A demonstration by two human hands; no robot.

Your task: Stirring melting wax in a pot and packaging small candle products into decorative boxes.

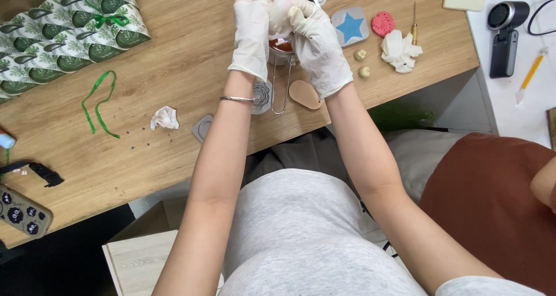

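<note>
The wooden table point(174, 70) carries all items. At its far left edge lies a stack of leaf-printed gift bags point(63, 29) tied with green ribbon; a loose green ribbon point(98, 102) lies nearer the person.

Left hand point(252, 29) and right hand point(315, 41), both in white disposable gloves, meet at the far edge of the table, directly above a small metal pot point(285, 46). The pot has a round body, a dark reddish liquid inside, and a long wire loop handle point(281, 87) pointing toward the person. The fingers point(272, 0) of both hands are curled closed around a white wad, apparently tissue, pressed together between them; its exact form is hidden by the gloves.

Right of the pot: a grey mould with a blue star point(350, 26), a crumpled white tissue point(399, 50), a pink ridged disc point(383, 24). Near the right wrist lies a tan oval piece point(304, 94). A small crumpled tissue point(165, 117) lies left of the left forearm.
</note>
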